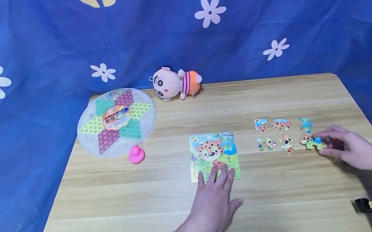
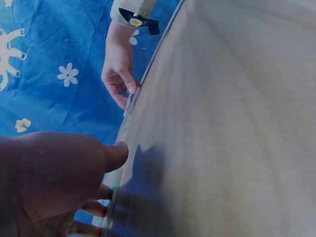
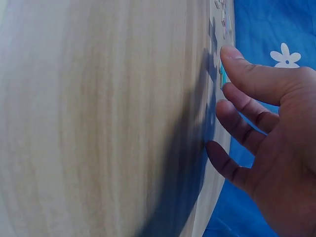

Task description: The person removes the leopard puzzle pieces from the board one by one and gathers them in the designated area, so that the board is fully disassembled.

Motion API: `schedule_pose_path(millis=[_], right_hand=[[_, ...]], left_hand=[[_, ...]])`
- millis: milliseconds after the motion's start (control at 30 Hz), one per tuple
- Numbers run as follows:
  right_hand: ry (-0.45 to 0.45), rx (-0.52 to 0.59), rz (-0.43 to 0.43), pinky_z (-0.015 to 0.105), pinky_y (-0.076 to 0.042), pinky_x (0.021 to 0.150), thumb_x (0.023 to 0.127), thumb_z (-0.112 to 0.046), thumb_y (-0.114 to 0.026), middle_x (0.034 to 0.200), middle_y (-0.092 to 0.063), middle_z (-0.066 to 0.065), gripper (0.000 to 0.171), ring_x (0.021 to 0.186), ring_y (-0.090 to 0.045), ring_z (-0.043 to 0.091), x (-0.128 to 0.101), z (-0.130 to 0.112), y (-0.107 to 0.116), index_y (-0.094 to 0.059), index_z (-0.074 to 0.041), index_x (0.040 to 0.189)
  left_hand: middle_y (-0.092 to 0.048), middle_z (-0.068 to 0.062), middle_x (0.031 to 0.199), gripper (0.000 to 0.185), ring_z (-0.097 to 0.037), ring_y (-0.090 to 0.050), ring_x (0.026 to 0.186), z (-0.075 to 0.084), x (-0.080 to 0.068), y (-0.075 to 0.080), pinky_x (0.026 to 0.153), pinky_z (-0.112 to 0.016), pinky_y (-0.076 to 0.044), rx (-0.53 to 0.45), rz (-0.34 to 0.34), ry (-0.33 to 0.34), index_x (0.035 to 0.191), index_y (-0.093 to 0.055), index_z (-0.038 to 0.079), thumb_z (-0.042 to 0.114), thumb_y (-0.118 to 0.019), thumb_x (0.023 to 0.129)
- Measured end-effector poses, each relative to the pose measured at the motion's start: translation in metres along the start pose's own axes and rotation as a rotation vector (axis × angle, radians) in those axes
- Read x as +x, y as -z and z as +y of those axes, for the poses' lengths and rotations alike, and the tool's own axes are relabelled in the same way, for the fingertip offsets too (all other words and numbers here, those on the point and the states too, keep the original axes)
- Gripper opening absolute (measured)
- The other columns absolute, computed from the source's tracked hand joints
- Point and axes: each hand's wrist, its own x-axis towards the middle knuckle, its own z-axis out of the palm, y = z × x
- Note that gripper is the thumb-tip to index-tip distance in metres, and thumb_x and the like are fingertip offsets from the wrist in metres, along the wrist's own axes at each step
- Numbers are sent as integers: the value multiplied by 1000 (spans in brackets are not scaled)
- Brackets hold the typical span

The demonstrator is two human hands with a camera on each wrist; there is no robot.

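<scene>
Head view gave you everything useful: your left hand (image 1: pixel 214 199) lay flat, fingers straight and spread, fingertips pressing the near edge of the leopard puzzle board (image 1: pixel 214 156). Your right hand (image 1: pixel 347 147) sat well off to the right of it, fingers loosely bent, tips touching the green-blue puzzle piece (image 1: pixel 312 142) on the table (image 1: pixel 114 205); whether you actually pinched it, can't tell. Five more loose pieces (image 1: pixel 276 133) lay in two rows just left of that hand.

Left wrist view showed only your left hand (image 2: pixel 54 182) up close and dark, the board a thin sliver at the fingers, plus your right hand (image 2: pixel 118 74) far along the tabletop. Right wrist view showed your right hand (image 3: pixel 266 133) with fingers open and slightly curved, a bit of teal piece (image 3: pixel 222 76) under the top finger; pieces beyond were tiny and blurred.

Beyond your left hand: pink duck (image 1: pixel 136 154), checkers board (image 1: pixel 116 121), plush doll (image 1: pixel 176 83). Neither wrist view caught those.
</scene>
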Motion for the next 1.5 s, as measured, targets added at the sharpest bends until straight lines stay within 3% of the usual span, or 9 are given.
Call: schedule_pose_path(millis=[200,467,667,1100,1333,1500], right_hand=[[-36,-1,-43,17,-40,60,80,-2,-79,102,-55,-2,47,75,-49,8,1,-2,0,-67,-16,124],[-57,17,-64,20,-41,58,82,-4,-79,100,-54,-3,47,73,-49,9,4,-5,-4,-66,-15,126],[-34,30,-75,20,-42,59,83,-3,-78,101,-54,-2,49,75,-48,9,7,-6,-5,-65,-14,128],[-12,18,-80,20,-40,59,82,-2,-78,101,-53,0,51,75,-45,7,7,-7,-6,-63,-13,130],[-24,-1,-43,20,-38,55,78,-1,-81,95,-54,-2,54,70,-46,8,6,-13,-2,-65,-13,128],[65,-26,-17,17,-43,59,78,3,-80,98,-55,-3,54,70,-47,5,15,-39,4,-64,-10,128]], left_hand=[[-33,-2,157,67,-30,-34,140,-2,2,4,106,-64,-32,-46,52,4,154,-34,21,59,-38,99],[-57,-2,131,39,-27,-56,118,-4,12,4,86,-63,-49,-43,226,35,134,-62,24,39,-56,99],[-62,2,114,28,-25,-61,107,-9,16,1,75,-59,-55,-55,321,66,122,-71,29,34,-63,96],[-62,0,113,33,-26,-61,105,-10,13,1,77,-60,-54,-87,353,53,122,-71,25,39,-66,93],[-55,-5,131,44,-27,-53,120,-11,6,0,90,-59,-49,-117,301,20,129,-65,19,43,-65,92],[-47,-10,141,47,-27,-46,129,-18,1,3,102,-50,-43,-205,338,-5,131,-63,14,42,-64,93]])
